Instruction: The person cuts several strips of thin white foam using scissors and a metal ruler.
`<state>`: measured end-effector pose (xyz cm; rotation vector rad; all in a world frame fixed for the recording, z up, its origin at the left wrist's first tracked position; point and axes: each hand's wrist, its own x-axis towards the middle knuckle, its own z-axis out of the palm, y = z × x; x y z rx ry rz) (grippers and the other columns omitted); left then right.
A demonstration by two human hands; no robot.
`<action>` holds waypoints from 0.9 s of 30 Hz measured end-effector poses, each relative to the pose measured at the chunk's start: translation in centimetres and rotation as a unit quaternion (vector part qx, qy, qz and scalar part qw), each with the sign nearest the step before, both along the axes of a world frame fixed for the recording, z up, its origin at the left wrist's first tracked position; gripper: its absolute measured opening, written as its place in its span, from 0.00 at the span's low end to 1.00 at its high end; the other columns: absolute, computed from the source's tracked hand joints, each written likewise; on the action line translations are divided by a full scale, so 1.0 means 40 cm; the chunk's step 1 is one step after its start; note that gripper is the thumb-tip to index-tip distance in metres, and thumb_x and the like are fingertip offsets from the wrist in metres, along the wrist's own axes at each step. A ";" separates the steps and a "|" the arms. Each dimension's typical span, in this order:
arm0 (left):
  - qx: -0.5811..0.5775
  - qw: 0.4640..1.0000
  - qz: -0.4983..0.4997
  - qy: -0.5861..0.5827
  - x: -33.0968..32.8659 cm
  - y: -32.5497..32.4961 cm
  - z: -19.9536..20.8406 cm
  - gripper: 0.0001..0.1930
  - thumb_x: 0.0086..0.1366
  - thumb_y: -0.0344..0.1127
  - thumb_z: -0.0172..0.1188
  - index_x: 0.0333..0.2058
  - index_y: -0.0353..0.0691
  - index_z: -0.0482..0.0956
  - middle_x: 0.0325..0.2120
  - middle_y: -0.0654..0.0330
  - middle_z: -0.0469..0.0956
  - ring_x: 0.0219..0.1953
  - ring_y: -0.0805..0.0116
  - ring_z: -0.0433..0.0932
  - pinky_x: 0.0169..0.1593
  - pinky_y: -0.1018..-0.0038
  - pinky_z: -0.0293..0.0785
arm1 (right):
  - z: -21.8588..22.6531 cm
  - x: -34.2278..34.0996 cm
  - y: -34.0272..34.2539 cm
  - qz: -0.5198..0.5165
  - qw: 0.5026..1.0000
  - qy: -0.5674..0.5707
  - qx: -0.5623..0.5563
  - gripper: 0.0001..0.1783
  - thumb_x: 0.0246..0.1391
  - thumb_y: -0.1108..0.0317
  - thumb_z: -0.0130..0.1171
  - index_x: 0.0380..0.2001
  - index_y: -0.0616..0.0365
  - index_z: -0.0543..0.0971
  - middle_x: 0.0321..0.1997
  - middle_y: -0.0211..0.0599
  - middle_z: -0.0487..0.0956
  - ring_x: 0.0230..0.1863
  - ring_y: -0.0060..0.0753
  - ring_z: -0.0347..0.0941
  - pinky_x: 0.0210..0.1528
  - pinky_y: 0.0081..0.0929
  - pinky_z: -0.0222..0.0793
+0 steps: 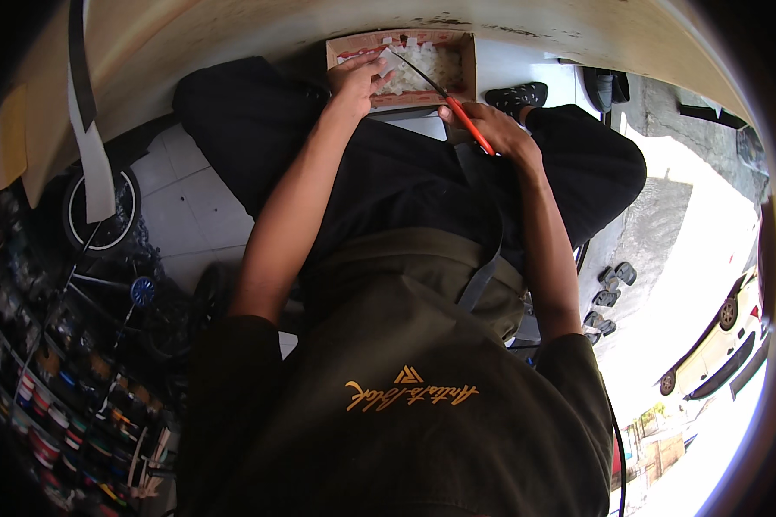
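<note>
Pale tiled floor (185,226), cardboard box (468,69); hands (353,84) (496,131) in closed grips: white piece (391,60) left, red-handled tool (462,116) right.

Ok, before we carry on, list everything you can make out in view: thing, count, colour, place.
Orange-handled tool: 1, orange and dark, over the box
White piece: 1, white, at the tool's tip
Box: 1, brown, open, top centre
Scraps: many, whitish, inside the box
Hanging strip: 1, black and pale, upper left
Wheel: 1, dark with pale rim, left
Containers: many, mixed colours, lower left
Floor tiles: several, pale, left of centre
Loose sandals: several, dark, right
Vehicle: 1, pale, far right
Trousers: 1 pair, black, upper centre
Shirt: 1, dark olive, lower centre
Left fingers: 1 set, bare, holding the white piece
Right fingers: 1 set, bare, gripping the tool's handle
</note>
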<state>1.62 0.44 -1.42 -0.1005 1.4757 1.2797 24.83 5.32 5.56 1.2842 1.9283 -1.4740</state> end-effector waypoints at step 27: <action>-0.024 0.998 -0.037 -0.047 0.012 0.007 -0.049 0.12 0.58 0.17 0.62 0.40 0.22 0.73 0.38 0.50 0.78 0.41 0.57 0.81 0.49 0.68 0.83 | -0.119 -0.017 -0.001 0.012 0.995 0.046 0.086 0.36 0.54 0.32 0.51 0.36 0.59 0.80 0.22 0.49 0.77 0.28 0.45 0.75 0.37 0.40 0.68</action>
